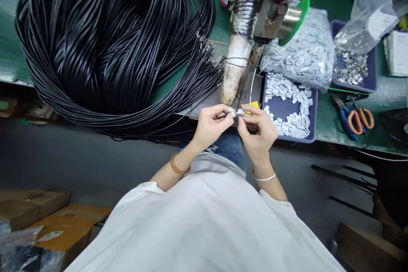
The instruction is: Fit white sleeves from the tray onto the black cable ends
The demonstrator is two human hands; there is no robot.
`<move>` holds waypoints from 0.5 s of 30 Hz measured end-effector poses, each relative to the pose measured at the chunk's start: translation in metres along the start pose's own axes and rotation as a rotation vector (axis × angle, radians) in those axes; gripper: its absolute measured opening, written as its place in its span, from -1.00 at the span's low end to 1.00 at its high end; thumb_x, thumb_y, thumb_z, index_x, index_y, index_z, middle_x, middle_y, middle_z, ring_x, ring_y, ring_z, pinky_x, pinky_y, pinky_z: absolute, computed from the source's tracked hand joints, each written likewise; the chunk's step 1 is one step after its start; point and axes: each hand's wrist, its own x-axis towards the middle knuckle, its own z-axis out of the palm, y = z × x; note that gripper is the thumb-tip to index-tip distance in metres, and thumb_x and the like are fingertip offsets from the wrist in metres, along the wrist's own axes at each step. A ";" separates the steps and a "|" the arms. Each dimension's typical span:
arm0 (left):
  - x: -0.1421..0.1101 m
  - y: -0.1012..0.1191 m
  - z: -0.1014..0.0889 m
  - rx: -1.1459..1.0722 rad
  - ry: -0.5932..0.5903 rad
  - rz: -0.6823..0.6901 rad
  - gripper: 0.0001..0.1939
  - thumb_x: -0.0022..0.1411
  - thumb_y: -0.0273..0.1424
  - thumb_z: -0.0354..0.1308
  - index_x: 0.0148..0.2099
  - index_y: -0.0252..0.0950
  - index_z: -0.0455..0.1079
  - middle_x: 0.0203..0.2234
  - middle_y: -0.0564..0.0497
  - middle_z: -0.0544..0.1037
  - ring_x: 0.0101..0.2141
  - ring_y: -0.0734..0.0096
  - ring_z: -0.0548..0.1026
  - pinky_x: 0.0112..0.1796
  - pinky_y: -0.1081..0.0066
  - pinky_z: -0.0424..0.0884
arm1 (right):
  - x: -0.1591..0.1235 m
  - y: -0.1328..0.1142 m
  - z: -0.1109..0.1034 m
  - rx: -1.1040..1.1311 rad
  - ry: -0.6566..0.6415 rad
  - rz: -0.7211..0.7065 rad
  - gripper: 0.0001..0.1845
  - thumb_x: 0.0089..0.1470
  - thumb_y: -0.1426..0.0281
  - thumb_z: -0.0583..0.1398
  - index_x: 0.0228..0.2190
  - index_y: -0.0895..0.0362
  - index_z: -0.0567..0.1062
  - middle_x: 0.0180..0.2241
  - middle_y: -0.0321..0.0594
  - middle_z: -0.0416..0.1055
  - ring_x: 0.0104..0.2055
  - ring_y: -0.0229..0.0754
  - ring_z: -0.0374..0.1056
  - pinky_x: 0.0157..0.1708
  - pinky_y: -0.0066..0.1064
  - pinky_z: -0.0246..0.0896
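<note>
Pinched in my left hand (211,125) is the end of a thin black cable (220,117), just below the soldering stand at the bench's front edge. My right hand (259,131) is closed at the fingertips around a small white piece (241,111), which is close against the cable end. Exactly how the two meet is too small to make out. Right of my right hand, a blue tray (280,112) holds many small white pieces. A large bundle of coiled black cables (121,46) lies to the left, its stripped ends pointing toward the stand.
A solder spool (291,23) with a green rim and a white-tipped, wrapped duct (237,51) stand ahead. Behind the tray are a bag of white pieces (299,46) and a bin of metal parts (371,72). Orange-handled scissors (358,121) and blue-handled pliers (346,119) lie right.
</note>
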 end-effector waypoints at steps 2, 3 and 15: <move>0.000 -0.001 -0.001 -0.017 -0.028 -0.028 -0.94 0.03 -0.45 0.24 -0.44 -0.36 0.49 -0.66 0.15 0.28 -0.60 0.65 0.16 -0.57 0.58 0.11 | -0.002 0.001 -0.001 0.010 -0.017 0.007 -0.88 0.10 0.53 0.26 -0.34 0.07 0.47 -0.17 -0.19 0.60 -0.13 -0.16 0.57 -0.26 -0.33 0.53; 0.000 -0.002 -0.002 -0.023 -0.043 -0.041 -0.93 0.03 -0.46 0.24 -0.45 -0.36 0.48 -0.68 0.16 0.25 -0.61 0.66 0.13 -0.57 0.57 0.06 | -0.003 0.002 -0.002 0.006 -0.026 0.010 -0.88 0.11 0.52 0.25 -0.33 0.07 0.47 -0.17 -0.19 0.60 -0.15 -0.17 0.57 -0.30 -0.35 0.53; 0.000 0.004 0.000 -0.027 -0.037 -0.026 -0.91 0.07 -0.45 0.23 -0.46 -0.35 0.44 -0.69 0.17 0.23 -0.62 0.65 0.11 -0.56 0.52 0.03 | 0.000 -0.003 -0.003 -0.118 -0.032 -0.058 -0.91 0.16 0.48 0.22 -0.30 0.04 0.46 -0.11 -0.19 0.61 -0.09 -0.13 0.58 -0.16 -0.26 0.54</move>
